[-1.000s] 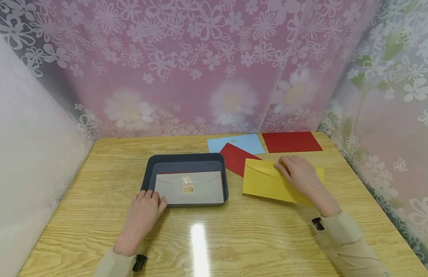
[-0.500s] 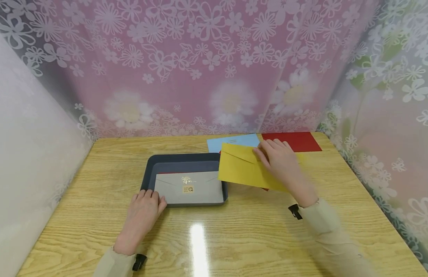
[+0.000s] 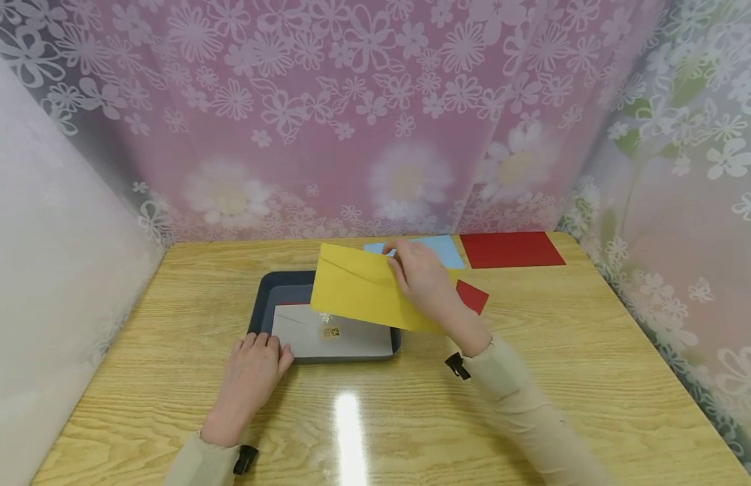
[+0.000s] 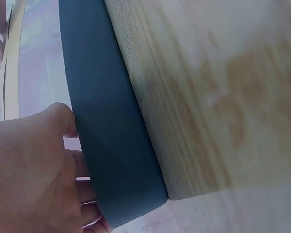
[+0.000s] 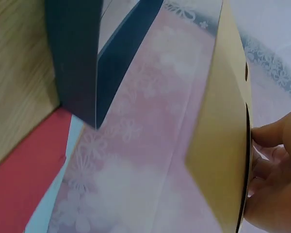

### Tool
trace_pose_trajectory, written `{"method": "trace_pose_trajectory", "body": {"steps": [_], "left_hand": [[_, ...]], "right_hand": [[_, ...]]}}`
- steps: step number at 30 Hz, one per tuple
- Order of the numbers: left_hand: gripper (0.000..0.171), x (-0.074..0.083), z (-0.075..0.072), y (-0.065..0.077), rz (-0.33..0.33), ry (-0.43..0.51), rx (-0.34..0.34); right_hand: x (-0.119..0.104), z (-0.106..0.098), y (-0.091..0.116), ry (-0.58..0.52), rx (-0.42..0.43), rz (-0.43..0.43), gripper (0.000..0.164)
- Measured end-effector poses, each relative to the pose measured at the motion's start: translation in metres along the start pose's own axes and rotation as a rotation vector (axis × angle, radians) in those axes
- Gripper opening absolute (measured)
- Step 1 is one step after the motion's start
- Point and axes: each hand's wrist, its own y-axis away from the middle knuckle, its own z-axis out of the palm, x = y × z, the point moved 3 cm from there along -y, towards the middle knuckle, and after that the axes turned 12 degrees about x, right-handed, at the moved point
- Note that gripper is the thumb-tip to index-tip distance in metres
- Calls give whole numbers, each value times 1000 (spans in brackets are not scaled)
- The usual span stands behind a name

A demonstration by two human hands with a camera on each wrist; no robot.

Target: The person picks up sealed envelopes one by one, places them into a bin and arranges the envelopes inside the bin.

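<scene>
My left hand [image 3: 250, 371] grips the near-left corner of a dark grey tray [image 3: 286, 278]. In the left wrist view its thumb and fingers meet the tray wall [image 4: 111, 111]. A pale grey envelope [image 3: 299, 337] with gold print lies inside, over something red of which only an edge shows. My right hand [image 3: 427, 280] pinches the upper edge of a yellow envelope [image 3: 351, 280], held tilted above the tray's right part, whose far-right corner it hides. In the right wrist view the envelope [image 5: 223, 136] stands apart from the tray wall [image 5: 77, 58].
A light blue envelope [image 3: 445, 250] lies at the table's back, partly behind my right hand. One red envelope [image 3: 512, 250] is at the back right. Another red envelope [image 3: 473, 297] shows a corner past the yellow one. Patterned curtains [image 3: 327, 169] border the wooden table [image 3: 424, 418].
My right hand has carried the yellow envelope leftward and slightly up, from the table's right side to over the tray. The left hand has stayed at the tray corner.
</scene>
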Motion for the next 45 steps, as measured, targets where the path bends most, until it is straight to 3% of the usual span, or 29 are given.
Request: {"method": "trace_pose_trajectory", "body": {"steps": [11, 20, 29, 35, 39, 45], "left_hand": [[36, 0, 0, 1, -6, -12, -25], [32, 0, 1, 2, 13, 1, 28], [34, 0, 2, 2, 17, -5, 19], [36, -1, 4, 2, 25, 5, 47], [37, -1, 4, 2, 30, 10, 75], [36, -1, 3, 2, 24, 9, 68]], "right_hand": [[-25, 36, -4, -112, -21, 29, 24], [-30, 69, 16, -97, -193, -77, 29], [-27, 79, 30, 3, -327, -36, 29], [-19, 74, 34, 44, -400, 24, 25], [-10, 64, 34, 50, -359, 14, 24], [9, 44, 32, 91, -227, 25, 16]]}}
